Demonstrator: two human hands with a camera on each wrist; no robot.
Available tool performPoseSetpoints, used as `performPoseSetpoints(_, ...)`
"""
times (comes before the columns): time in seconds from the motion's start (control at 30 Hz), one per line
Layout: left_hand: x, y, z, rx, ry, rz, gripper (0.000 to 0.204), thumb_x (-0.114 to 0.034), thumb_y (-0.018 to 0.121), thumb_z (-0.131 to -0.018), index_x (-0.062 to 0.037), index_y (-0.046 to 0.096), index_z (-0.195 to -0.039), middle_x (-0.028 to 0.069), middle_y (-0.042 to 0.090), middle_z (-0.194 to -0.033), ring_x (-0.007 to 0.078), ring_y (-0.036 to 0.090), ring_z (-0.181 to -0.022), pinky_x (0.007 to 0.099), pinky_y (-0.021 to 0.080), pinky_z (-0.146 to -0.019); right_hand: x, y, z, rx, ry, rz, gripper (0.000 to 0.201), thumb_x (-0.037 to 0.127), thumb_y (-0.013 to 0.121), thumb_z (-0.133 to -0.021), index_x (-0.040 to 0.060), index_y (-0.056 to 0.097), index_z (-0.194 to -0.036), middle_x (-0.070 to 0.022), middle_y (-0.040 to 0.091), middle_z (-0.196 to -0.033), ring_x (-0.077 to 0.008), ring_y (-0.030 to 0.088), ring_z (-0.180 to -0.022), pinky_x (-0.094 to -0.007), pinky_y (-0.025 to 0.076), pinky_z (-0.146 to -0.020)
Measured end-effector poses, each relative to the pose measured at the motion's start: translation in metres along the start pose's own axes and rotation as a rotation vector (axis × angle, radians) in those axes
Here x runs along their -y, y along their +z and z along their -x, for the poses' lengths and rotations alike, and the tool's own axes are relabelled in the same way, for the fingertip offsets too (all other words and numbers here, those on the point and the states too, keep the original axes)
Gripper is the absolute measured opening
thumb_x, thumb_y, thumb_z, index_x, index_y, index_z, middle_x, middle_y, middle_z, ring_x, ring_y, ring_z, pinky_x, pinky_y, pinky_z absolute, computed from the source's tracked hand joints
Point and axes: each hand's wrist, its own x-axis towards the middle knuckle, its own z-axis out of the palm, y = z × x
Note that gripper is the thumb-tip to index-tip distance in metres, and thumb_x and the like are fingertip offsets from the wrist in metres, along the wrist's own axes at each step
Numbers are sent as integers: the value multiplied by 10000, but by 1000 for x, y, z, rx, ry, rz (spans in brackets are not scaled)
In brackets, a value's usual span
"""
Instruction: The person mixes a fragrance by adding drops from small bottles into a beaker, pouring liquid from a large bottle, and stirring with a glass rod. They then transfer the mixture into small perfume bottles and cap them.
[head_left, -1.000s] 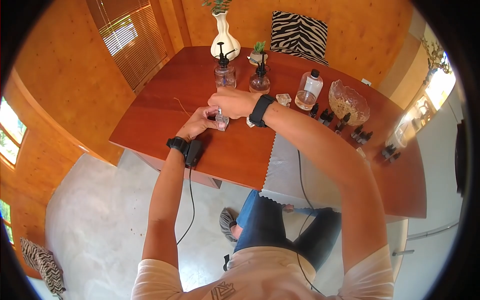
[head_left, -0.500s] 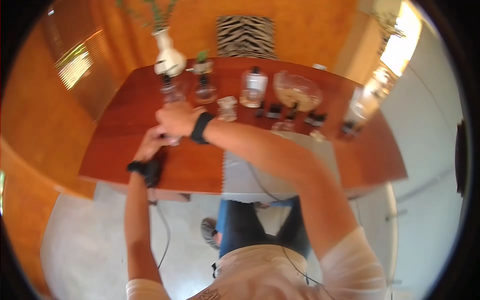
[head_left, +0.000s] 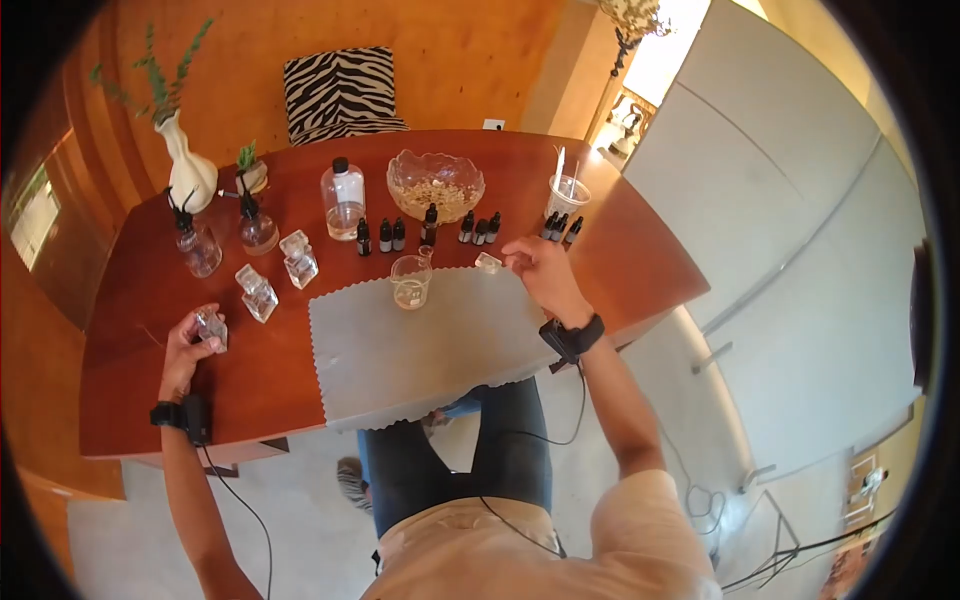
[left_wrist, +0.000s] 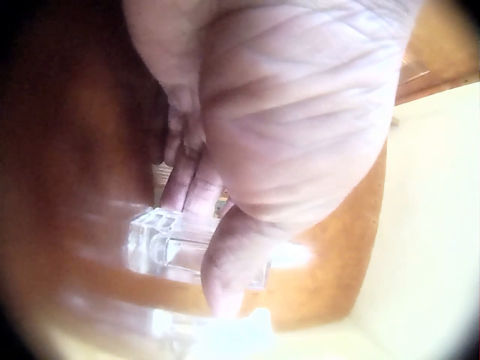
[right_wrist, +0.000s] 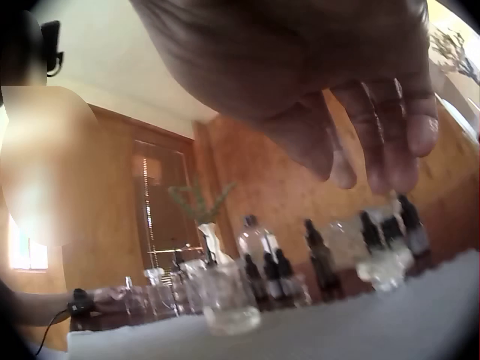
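My left hand (head_left: 184,352) holds a small square clear glass bottle (head_left: 212,329) at the left of the wooden table. In the left wrist view the thumb lies along one side of the bottle (left_wrist: 180,247), with fingers on the other. Over the back right corner of the grey mat, my right hand (head_left: 548,272) hovers with its fingers pointing down. Just below its fingertips sits a small clear faceted glass piece (head_left: 488,262). The right wrist view shows a gap between those fingers and the glass piece (right_wrist: 385,268).
A glass beaker (head_left: 410,284) stands on the grey mat (head_left: 430,350). Behind it are several dark dropper bottles (head_left: 392,235), a large bottle (head_left: 344,200) and a glass bowl (head_left: 436,185). Two more square bottles (head_left: 258,294) and two pump bottles (head_left: 257,230) stand at the left.
My right hand has left the bottle beside my left hand and moved far right, over the glass piece. The left hand still holds the bottle. The head view has swung right.
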Motion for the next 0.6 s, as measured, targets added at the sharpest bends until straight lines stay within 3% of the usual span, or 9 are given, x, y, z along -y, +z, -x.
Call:
performPoseSetpoints(0.03, 4, -2, -3, 18, 15, 16, 654, -96, 806, -781, -3, 571, -1385, 67, 676, -1201, 154, 643, -1079, 307, 507, -949, -10, 7, 2, -18, 22, 25, 222, 94, 717, -850, 46, 715, -1067, -171, 713, -945, -373, 697, -878, -421, 558, -771)
performPoseSetpoints(0.23, 0, 2, 0, 20, 22, -6, 644, -74, 774, -811, 6, 550, -1410, 94, 672, -1239, 166, 647, -1085, 312, 519, -943, -44, 51, -6, 19, -119, 73, 282, 96, 721, -794, 44, 673, -1067, -208, 664, -1100, -411, 625, -1062, -501, 517, -911)
performPoseSetpoints(0.3, 3, 2, 0, 34, 24, -20, 657, -82, 771, -824, 12, 532, -1428, 115, 665, -1272, 179, 637, -1124, 319, 508, -973, -54, 57, -10, 6, -269, 66, 312, 67, 679, -783, 42, 646, -1092, -216, 662, -1092, -428, 606, -1085, -518, 507, -931)
performPoseSetpoints(0.37, 0, 3, 2, 51, 15, -17, 658, -81, 760, -845, 16, 512, -1447, 132, 654, -1307, 190, 628, -1154, 326, 494, -1003, -56, 65, -8, -83, -336, 136, 351, 45, 652, -782, 44, 602, -1130, -226, 669, -1047, -450, 612, -1054, -539, 505, -908)
performPoseSetpoints(0.43, -5, 7, 4, 45, 17, -14, 642, -70, 740, -872, 16, 499, -1460, 134, 647, -1326, 190, 625, -1164, 329, 481, -1024, -60, 62, -18, 58, -241, 92, 321, 31, 634, -789, 46, 566, -1103, -230, 675, -1021, -477, 623, -994, -556, 511, -859)
performPoseSetpoints(0.6, -6, 7, 4, 17, 3, -34, 651, -44, 738, -881, 6, 488, -1479, 103, 650, -1327, 175, 618, -1179, 314, 463, -1039, -51, 47, -22, 149, -157, 42, 245, 35, 617, -835, 67, 527, -1061, -220, 682, -905, -477, 650, -887, -566, 487, -726)
